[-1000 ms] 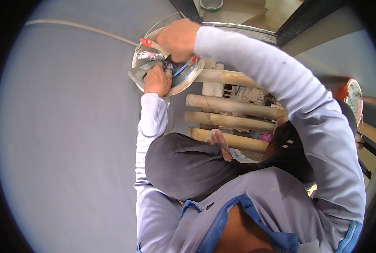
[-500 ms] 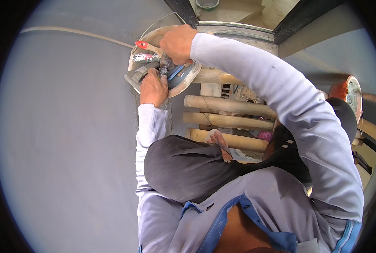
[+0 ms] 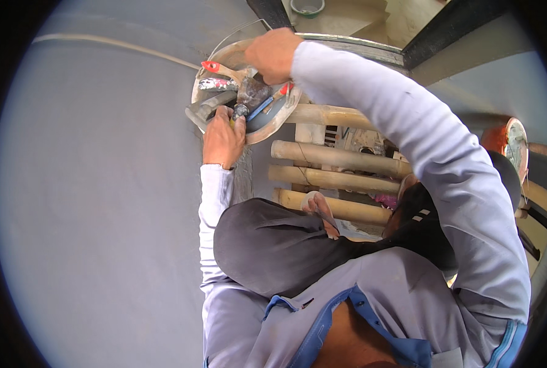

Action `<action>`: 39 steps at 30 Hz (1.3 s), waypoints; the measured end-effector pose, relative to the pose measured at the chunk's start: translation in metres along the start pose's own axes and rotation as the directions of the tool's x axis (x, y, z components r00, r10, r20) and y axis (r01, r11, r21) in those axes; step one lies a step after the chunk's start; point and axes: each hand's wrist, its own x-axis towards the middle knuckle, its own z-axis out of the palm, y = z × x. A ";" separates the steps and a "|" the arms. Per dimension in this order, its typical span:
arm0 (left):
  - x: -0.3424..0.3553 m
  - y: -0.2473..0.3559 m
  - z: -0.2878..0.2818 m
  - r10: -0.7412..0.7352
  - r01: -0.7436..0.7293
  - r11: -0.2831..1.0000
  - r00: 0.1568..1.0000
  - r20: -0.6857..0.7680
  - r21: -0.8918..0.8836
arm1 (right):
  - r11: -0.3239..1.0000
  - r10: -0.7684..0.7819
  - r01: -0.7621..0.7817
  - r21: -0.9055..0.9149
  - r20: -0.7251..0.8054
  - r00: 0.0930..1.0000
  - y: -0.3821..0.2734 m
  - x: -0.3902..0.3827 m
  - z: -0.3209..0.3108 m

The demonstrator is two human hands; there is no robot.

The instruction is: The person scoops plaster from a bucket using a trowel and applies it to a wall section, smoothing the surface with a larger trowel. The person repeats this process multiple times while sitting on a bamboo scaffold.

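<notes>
A round, pale bucket (image 3: 282, 120) stands by the grey wall, full of tools. My left hand (image 3: 222, 142) is closed at its near rim around the handle of a putty knife (image 3: 253, 92), whose broad, stained blade points up and away. Over the far right rim my right hand (image 3: 273, 54) is curled shut, slightly blurred; what its fingers hold is hidden. Between and beside my hands lie a paintbrush (image 3: 227, 71) with a red-tipped handle, a paint-smeared white and red tool (image 3: 216, 84), a grey block-like tool (image 3: 215, 104) and a blue strip-shaped tool (image 3: 260, 109).
Bamboo poles (image 3: 341, 158) run crosswise right of the bucket, with my sandalled foot (image 3: 320, 208) over them. The smooth grey wall (image 3: 102, 184) fills the left. An orange container (image 3: 505, 138) stands far right. Beyond a dark-framed opening sits a basin (image 3: 308, 6).
My right hand has shifted up and to the right, uncovering the putty knife's blade and a red handle end. My left hand has stayed closed at the near rim.
</notes>
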 end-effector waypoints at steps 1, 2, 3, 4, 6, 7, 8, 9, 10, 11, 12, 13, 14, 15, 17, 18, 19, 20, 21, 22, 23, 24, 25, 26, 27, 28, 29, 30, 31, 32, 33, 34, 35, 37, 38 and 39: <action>-0.005 -0.003 -0.002 -0.009 0.009 1.000 1.000 0.006 -0.005 | 1.000 -0.009 0.009 0.011 -0.034 0.999 0.000 -0.005 -0.009; -0.007 -0.006 -0.001 -0.012 0.012 1.000 1.000 -0.015 -0.005 | 1.000 -0.015 0.017 0.022 -0.068 0.998 -0.002 -0.006 -0.018; -0.010 -0.012 -0.001 -0.019 0.019 1.000 0.999 -0.035 0.001 | 0.997 -0.071 0.072 0.030 -0.052 0.996 -0.015 -0.008 -0.025; -0.008 -0.013 0.000 -0.004 0.004 1.000 0.998 -0.056 -0.001 | 0.994 -0.108 0.109 0.026 -0.039 0.993 -0.025 -0.014 -0.037; -0.005 -0.014 0.001 -0.010 0.011 1.000 1.000 -0.029 0.022 | 0.975 -0.223 0.223 -0.014 -0.117 0.968 -0.031 -0.013 -0.026; -0.005 -0.013 0.003 -0.016 0.016 0.999 1.000 -0.011 0.031 | 0.978 -0.207 0.205 -0.029 -0.120 0.971 -0.034 -0.007 -0.016; -0.007 -0.010 0.003 -0.030 0.030 0.999 1.000 0.001 0.019 | 0.981 -0.192 0.188 -0.044 -0.125 0.973 -0.036 0.000 -0.008; -0.010 -0.005 -0.002 -0.042 0.042 0.999 0.999 0.012 0.011 | 0.984 -0.177 0.170 -0.058 -0.133 0.975 -0.037 0.003 -0.008; -0.013 -0.003 -0.005 -0.055 0.055 0.998 0.998 0.023 0.003 | 0.987 -0.142 0.139 -0.075 -0.036 0.989 -0.030 0.009 -0.013; -0.014 -0.003 -0.004 -0.051 0.051 0.999 0.998 0.024 -0.004 | 0.991 -0.118 0.113 -0.073 -0.067 0.991 -0.024 0.010 -0.016; -0.015 -0.006 -0.002 -0.053 0.053 0.999 0.998 0.019 -0.010 | 0.993 -0.103 0.096 -0.073 -0.100 0.990 -0.018 0.010 -0.018; -0.019 -0.010 -0.003 -0.073 0.073 0.997 0.997 0.011 -0.012 | 0.993 -0.104 0.096 -0.064 -0.131 0.986 -0.024 0.006 -0.031; -0.020 -0.013 -0.005 -0.070 0.070 0.997 0.998 0.000 -0.010 | 0.994 -0.104 0.103 -0.041 -0.028 0.994 -0.027 -0.001 -0.046; -0.015 -0.012 -0.004 -0.050 0.050 0.999 0.999 -0.004 -0.012 | 0.989 -0.144 0.143 -0.021 -0.044 0.989 -0.031 -0.006 -0.044; -0.013 -0.013 -0.004 -0.030 0.030 0.999 0.999 -0.016 -0.012 | 0.973 -0.226 0.228 0.021 -0.079 0.971 -0.039 -0.010 -0.033; -0.010 -0.014 0.001 -0.016 0.015 1.000 1.000 -0.020 -0.016 | 0.975 -0.216 0.211 -0.069 -0.079 0.973 -0.044 -0.010 -0.025; -0.008 -0.012 0.003 -0.002 0.002 1.000 1.000 -0.023 -0.018 | 0.981 -0.183 0.178 -0.074 -0.065 0.981 -0.041 -0.004 -0.016; -0.008 -0.009 0.001 -0.002 0.001 0.999 1.000 -0.014 -0.034 | 0.986 -0.150 0.146 -0.080 -0.050 0.987 -0.031 0.007 -0.006; -0.009 -0.003 0.001 0.012 -0.011 0.998 1.000 0.006 -0.061 | 0.991 -0.100 0.097 -0.088 -0.028 0.995 -0.018 0.014 0.004; -0.012 -0.003 -0.004 0.003 -0.002 0.997 1.000 0.011 -0.073 | 0.993 -0.091 0.086 -0.081 -0.060 0.994 -0.013 0.016 0.004; -0.011 -0.005 -0.006 0.017 -0.017 0.998 1.000 0.005 -0.054 | 0.994 -0.069 0.063 -0.094 -0.068 0.995 -0.009 0.014 0.007; -0.014 -0.008 -0.008 0.016 -0.016 0.999 1.000 -0.007 -0.034 | 0.993 -0.064 0.056 -0.107 -0.074 0.995 -0.010 0.011 0.005; -0.016 -0.012 -0.010 0.014 -0.015 1.000 1.000 -0.019 -0.015 | 0.992 -0.060 0.050 -0.120 -0.080 0.995 -0.012 0.008 0.003; -0.017 -0.016 -0.009 -0.017 0.017 1.000 1.000 0.004 0.013 | 0.994 -0.066 0.057 -0.096 -0.097 0.993 -0.014 0.006 0.003; -0.011 -0.016 -0.006 -0.034 0.033 0.999 0.999 0.021 0.031 | 0.993 -0.056 0.052 -0.105 -0.036 0.998 -0.013 0.004 0.001; -0.007 -0.015 -0.003 -0.052 0.050 0.998 0.998 0.038 0.048 | 0.992 -0.043 0.046 -0.116 0.026 0.999 -0.012 0.004 0.001; -0.003 -0.012 0.000 -0.053 0.050 0.996 0.998 0.033 0.069 | 0.991 -0.029 0.040 -0.128 0.087 0.996 -0.011 0.003 -0.001; 0.001 -0.008 0.006 -0.057 0.054 0.995 0.998 0.035 0.089 | 0.992 -0.024 0.034 -0.118 0.079 0.997 -0.010 0.000 -0.004; 0.001 -0.008 0.010 -0.076 0.072 0.991 0.996 0.035 0.111 | 0.994 -0.037 0.043 -0.096 0.065 0.997 -0.014 -0.003 -0.009; 0.001 -0.007 0.011 -0.077 0.071 0.992 0.996 0.054 0.106 | 0.996 -0.049 0.053 -0.073 0.052 0.997 -0.018 -0.007 -0.017; 0.002 -0.008 0.011 -0.072 0.069 0.994 0.997 0.033 0.085 | 0.998 -0.052 0.053 -0.045 0.034 0.998 -0.023 -0.012 -0.022; 0.003 -0.010 0.013 -0.067 0.066 0.996 0.998 0.012 0.065 | 0.999 -0.054 0.054 -0.005 0.001 0.999 -0.029 -0.014 -0.020; 0.002 -0.011 0.012 -0.063 0.063 0.997 0.998 -0.009 0.048 | 0.996 -0.085 0.084 -0.022 -0.013 0.996 -0.036 -0.013 -0.017; 0.001 -0.009 0.013 -0.063 0.063 0.998 0.998 -0.020 0.002 | 0.992 -0.108 0.105 -0.070 -0.042 0.993 -0.042 -0.012 -0.010; -0.002 -0.009 0.012 -0.063 0.062 0.998 0.998 -0.024 -0.019 | 0.990 -0.088 0.091 -0.108 0.032 0.996 -0.039 -0.007 -0.006; -0.004 -0.005 0.010 -0.059 0.056 0.995 0.998 -0.030 -0.083 | 0.993 -0.046 0.051 -0.104 0.042 0.998 -0.028 -0.007 0.000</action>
